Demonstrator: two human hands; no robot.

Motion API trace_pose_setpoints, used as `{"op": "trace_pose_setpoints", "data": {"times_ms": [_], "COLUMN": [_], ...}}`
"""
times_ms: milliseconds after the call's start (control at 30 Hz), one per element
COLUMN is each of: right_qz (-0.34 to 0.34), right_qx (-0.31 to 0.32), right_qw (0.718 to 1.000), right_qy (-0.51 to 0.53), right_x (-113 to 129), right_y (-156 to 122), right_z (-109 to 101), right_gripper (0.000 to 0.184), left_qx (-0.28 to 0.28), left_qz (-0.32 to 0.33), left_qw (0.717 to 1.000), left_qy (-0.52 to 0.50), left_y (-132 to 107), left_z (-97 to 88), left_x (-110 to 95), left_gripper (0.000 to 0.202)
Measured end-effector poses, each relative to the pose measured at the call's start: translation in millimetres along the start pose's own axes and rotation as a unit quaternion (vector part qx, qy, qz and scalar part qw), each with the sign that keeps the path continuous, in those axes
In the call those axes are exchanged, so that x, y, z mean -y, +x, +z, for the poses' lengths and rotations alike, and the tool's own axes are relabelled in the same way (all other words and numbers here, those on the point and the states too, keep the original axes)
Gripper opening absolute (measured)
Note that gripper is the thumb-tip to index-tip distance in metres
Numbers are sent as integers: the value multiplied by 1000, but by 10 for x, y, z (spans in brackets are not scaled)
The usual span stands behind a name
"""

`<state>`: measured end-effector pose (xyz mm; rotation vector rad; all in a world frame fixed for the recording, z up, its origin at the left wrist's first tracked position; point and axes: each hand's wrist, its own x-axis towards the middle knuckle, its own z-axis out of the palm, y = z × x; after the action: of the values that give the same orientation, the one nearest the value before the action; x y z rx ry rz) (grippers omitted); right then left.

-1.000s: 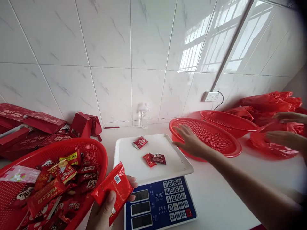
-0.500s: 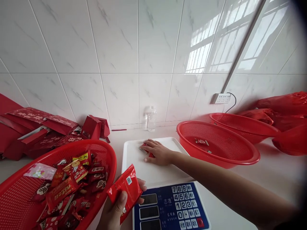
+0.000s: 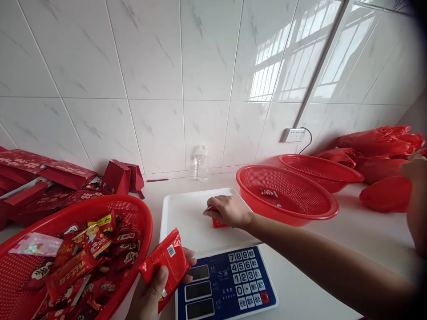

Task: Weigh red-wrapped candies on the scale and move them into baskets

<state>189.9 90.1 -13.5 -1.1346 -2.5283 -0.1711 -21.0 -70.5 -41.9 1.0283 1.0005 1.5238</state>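
Note:
In the head view my left hand [image 3: 151, 289] grips a shiny red snack packet [image 3: 170, 266] with a white barcode label, thumb across its front. The packet is held up near the front left of a digital scale [image 3: 222, 284]. My right hand [image 3: 230, 211], fingers curled down, is over the scale's white tray [image 3: 180, 226]. It is closed on a small red wrapped snack [image 3: 219, 223], partly hidden beneath the palm. To the left stands a red plastic basket [image 3: 147, 218] with many wrapped snacks in it.
Two red baskets [image 3: 320, 215] stand right of the scale, the nearer holding a few small packets. Red plastic bags [image 3: 376, 140] lie behind them, near another person's hand [image 3: 413, 169]. Red cardboard boxes [image 3: 113, 178] and a clear bottle [image 3: 203, 164] are by the tiled wall, below a power strip [image 3: 293, 134].
My right hand has gone from lying spread on the tray to curled fingers, shifting rightward over it. The left hand keeps its packet. Another person's hand has appeared at the right edge.

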Motion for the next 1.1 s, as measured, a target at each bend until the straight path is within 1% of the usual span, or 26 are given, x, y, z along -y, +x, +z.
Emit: {"op": "trace_pose_setpoints", "data": {"times_ms": [100,167,233,300,367,433,467,500,567,633,700,767,800,867,900,967,1033,1100], "right_qz": [79,143,202,254,292,311,311,306,275,218,136,52,20,-17,-26,-34,-25,14], "right_qx": [-58,-91,-105,-100,-75,-38,-21,-7,12,32,67,111,126,136,133,117,89,42], "right_qw": [995,984,970,956,946,942,942,945,955,972,988,992,991,990,990,992,995,999], "right_qy": [-26,-53,-82,-106,-119,-123,-122,-120,-109,-79,-31,11,25,38,39,35,21,-5], "right_x": [-204,-393,-613,-844,-1052,-1187,-1212,-1202,-1067,-801,-470,-158,-30,146,190,192,78,-133], "right_y": [-42,-84,-154,-249,-351,-428,-449,-456,-435,-391,-357,-354,-365,-401,-421,-457,-476,-481], "right_z": [-213,-380,-530,-635,-682,-676,-658,-634,-577,-510,-434,-352,-312,-244,-221,-204,-233,-304], "right_gripper": [25,31,37,43,47,49,49,48,44,39,35,32,31,26,24,23,25,28], "left_qx": [14,18,20,23,28,31,33,34,40,47,50,51,50,51,51,50,46,44], "left_qz": [-8,-7,-5,-6,-10,-12,-13,-13,-10,-8,-9,-11,-10,-8,-7,-10,-18,-24], "left_qw": [1000,1000,1000,1000,1000,999,999,999,999,999,999,999,999,999,999,999,999,999], "left_qy": [-7,-4,3,5,3,4,6,9,13,16,16,13,11,10,10,7,-1,-1], "left_y": [5,5,0,-6,-12,-15,-15,-15,-10,-1,12,25,30,36,36,30,18,8], "left_z": [-22,-38,-51,-56,-51,-41,-37,-35,-39,-54,-78,-104,-115,-128,-128,-114,-86,-57], "left_x": [7,12,15,16,11,2,-2,-4,-1,14,41,73,87,106,109,96,64,26], "left_gripper": [45,46,47,47,47,46,46,46,46,46,46,47,48,49,48,48,48,46]}}
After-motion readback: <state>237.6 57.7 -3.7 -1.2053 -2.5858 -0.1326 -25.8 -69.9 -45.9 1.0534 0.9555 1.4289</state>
